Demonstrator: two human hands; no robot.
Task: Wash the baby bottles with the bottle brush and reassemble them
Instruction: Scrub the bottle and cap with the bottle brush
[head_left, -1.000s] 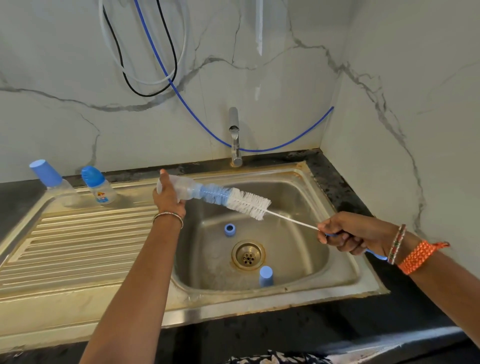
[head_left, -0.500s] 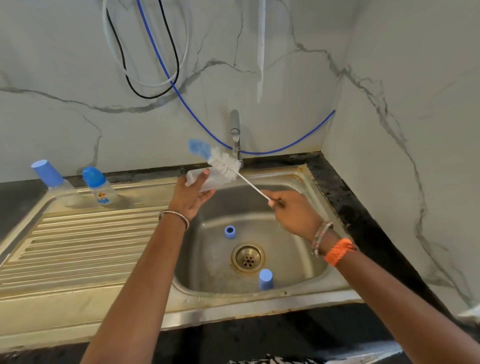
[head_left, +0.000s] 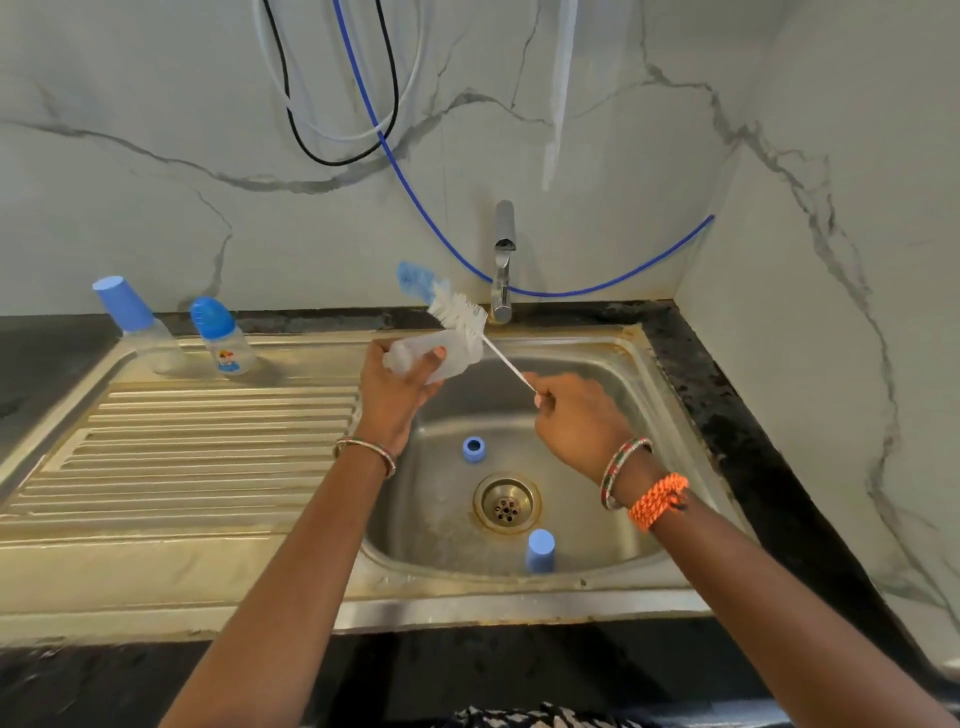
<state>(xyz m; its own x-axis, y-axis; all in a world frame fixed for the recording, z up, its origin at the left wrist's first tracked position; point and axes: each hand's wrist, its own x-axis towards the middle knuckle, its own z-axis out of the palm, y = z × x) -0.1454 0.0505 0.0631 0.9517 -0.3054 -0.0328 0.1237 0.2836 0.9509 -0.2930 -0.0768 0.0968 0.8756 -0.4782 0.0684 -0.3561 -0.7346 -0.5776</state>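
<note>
White marble-look wall panels (head_left: 156, 208) close off the back and right of your corner, with a steel sink (head_left: 613, 577) set into the dark speckled table (head_left: 727, 415). A tap (head_left: 503, 260) rises behind the basin, and black, white and blue hoses (head_left: 363, 104) hang on the wall above it.

Your left hand (head_left: 395, 400) holds a clear, uncapped baby bottle (head_left: 431, 353) over the back left edge of the basin, lying roughly on its side, with your fingers curled around its body. Your right hand (head_left: 576, 421) has its grip pinched on the thin white stem of the bottle brush (head_left: 462, 317), thumb and fingers closed at the stem's lower end. The brush slants up and to the left from that hand; its white bristles sit against the open end of the bottle, and its blue tip stands above the bottle, in front of the wall. You cannot tell whether any bristles are inside the mouth.

Down in the basin, a small blue ring (head_left: 474, 449) lies just behind the drain (head_left: 506, 503), and a blue cap (head_left: 540, 551) stands near the front wall, just in front of the drain.

On the ribbed drainboard's back edge at the left stand two more bottles, near each other: one tall with a blue cup-shaped cover (head_left: 124, 304), and a shorter one with a blue domed cap (head_left: 221, 338) and a printed picture on its side.
</note>
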